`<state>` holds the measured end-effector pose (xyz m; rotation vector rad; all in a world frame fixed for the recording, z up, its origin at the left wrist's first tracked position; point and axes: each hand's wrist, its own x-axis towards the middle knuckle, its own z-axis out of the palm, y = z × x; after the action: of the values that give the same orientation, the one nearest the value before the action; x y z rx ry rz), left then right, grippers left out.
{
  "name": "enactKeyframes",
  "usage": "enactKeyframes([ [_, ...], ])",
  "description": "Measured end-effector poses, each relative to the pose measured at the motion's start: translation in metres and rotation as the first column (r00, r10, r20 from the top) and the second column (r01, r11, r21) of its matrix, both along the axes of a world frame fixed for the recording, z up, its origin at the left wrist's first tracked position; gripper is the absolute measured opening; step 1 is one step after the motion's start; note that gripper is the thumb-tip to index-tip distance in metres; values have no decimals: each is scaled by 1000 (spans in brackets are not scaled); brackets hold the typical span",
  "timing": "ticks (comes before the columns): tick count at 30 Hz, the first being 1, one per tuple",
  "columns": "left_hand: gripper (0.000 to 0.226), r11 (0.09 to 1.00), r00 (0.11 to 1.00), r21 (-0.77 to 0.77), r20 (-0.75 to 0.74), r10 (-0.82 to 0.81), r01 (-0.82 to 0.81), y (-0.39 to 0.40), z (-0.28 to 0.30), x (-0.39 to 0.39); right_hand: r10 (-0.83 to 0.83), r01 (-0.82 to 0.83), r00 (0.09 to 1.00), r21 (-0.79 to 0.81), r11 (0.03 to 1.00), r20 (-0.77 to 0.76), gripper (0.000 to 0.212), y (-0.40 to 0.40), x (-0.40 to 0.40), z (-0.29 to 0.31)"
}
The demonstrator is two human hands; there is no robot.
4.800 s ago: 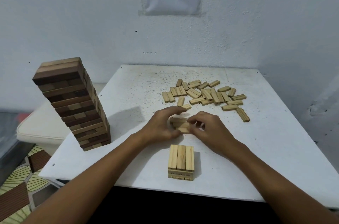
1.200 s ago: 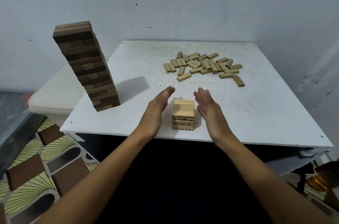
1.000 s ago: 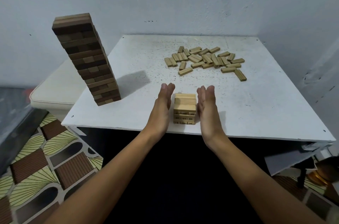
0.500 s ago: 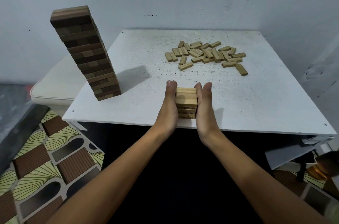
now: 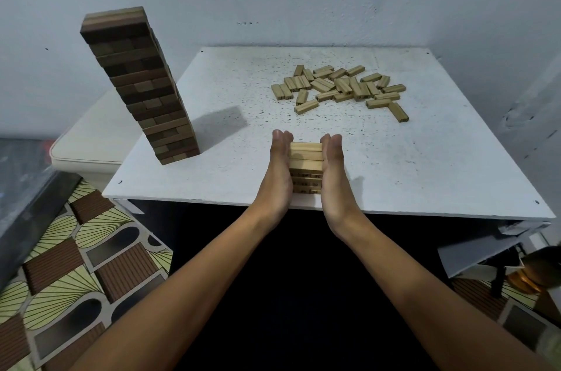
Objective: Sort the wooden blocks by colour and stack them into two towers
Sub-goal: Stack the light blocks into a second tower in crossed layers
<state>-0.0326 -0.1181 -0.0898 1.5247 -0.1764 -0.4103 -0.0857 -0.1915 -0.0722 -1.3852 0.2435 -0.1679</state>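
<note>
The left hand (image 5: pixel 277 171) and the right hand (image 5: pixel 334 173) stand flat with straight fingers, palms pressed against opposite sides of the short light stack (image 5: pixel 306 162) near the front edge of the white table (image 5: pixel 425 164). The printing on its lower blocks is too small to read. Loose light blocks (image 5: pixel 340 88) lie scattered toward the back right. The tall dark tower (image 5: pixel 139 85) stands at the left, well apart from the hands.
</note>
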Motion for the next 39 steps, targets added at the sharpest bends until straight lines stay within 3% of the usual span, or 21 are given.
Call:
enactKeyframes([
  [8,73,1000,1000,13,24,-1,0,0,-3,1,-29,29,1000,-14,999,11,30,2,4,-1],
  [12,82,999,1000,-32,16,-17,18,4,-4,4,-17,17,999,17,1000,31,48,-5,2,-3],
  [15,72,995,999,-88,-5,-50,49,12,-2,8,-16,17,1000,-17,1000,20,41,-17,5,-7],
  [17,63,996,996,-37,56,-75,77,21,1,12,-34,34,999,-51,998,0,35,-30,6,-11],
  [20,47,989,971,89,199,-134,119,36,1,20,-5,5,1000,-103,995,-2,54,-50,2,-15],
  [27,66,975,928,144,310,-208,171,49,-1,28,116,-110,993,-294,949,2,82,-67,1,-16],
  [39,77,980,927,140,329,-182,143,44,-4,23,104,-98,995,-309,946,3,84,-67,6,-22],
])
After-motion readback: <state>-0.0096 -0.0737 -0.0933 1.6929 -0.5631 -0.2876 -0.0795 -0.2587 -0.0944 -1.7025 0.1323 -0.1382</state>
